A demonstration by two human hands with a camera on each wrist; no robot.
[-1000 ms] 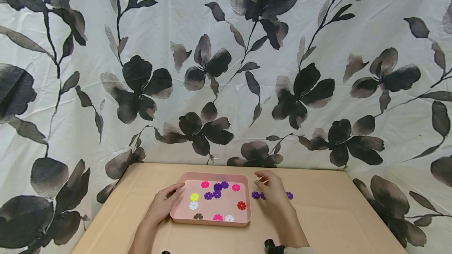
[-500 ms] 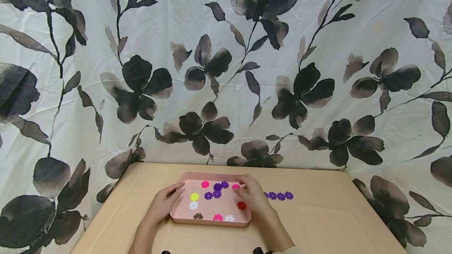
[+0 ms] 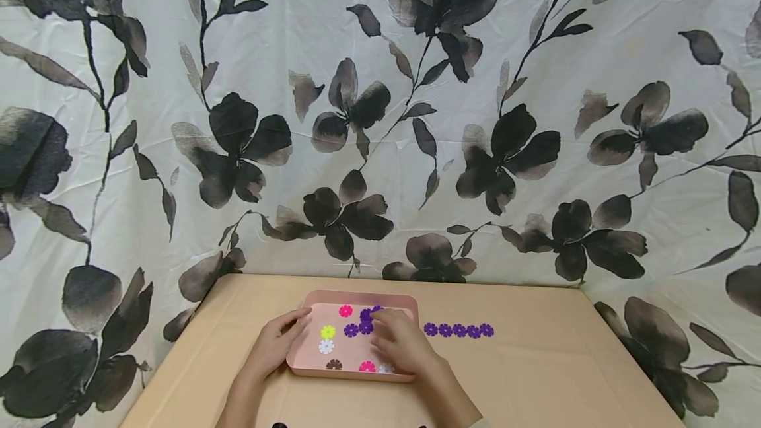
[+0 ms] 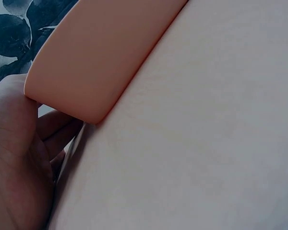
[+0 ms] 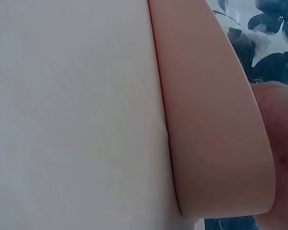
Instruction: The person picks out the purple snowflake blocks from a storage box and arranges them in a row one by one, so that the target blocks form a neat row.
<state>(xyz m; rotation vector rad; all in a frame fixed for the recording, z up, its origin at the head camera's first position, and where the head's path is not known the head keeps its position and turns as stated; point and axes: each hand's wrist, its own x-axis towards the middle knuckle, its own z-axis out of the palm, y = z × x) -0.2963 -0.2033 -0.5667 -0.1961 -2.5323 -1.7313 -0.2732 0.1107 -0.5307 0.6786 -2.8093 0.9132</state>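
Observation:
In the head view a shallow pink tray (image 3: 357,376) holds small flower-shaped pieces. Purple flower pieces (image 3: 351,329) cluster near its middle. My left hand (image 3: 270,347) grips the tray's left rim; in the left wrist view, fingers (image 4: 62,139) lie beyond the tray wall (image 4: 105,52). Over the tray's right half, my right hand (image 3: 407,345) has its fingertips at the purple cluster, partly covering it, with thumb and fingers apart. The right wrist view shows only the tray's wall (image 5: 216,124) and part of that hand. A row of several purple flower pieces (image 3: 460,330) lies right of the tray.
Other pieces in the tray are a yellow flower (image 3: 327,332), a white flower (image 3: 326,347), a brown flower (image 3: 334,364) and pink flowers (image 3: 366,366). The tan table (image 3: 559,362) meets a floral cloth (image 3: 428,170) behind.
My right hand has moved left from the purple row, across the tray's right rim, to the purple cluster. The row is now fully visible. My left hand stays at the rim.

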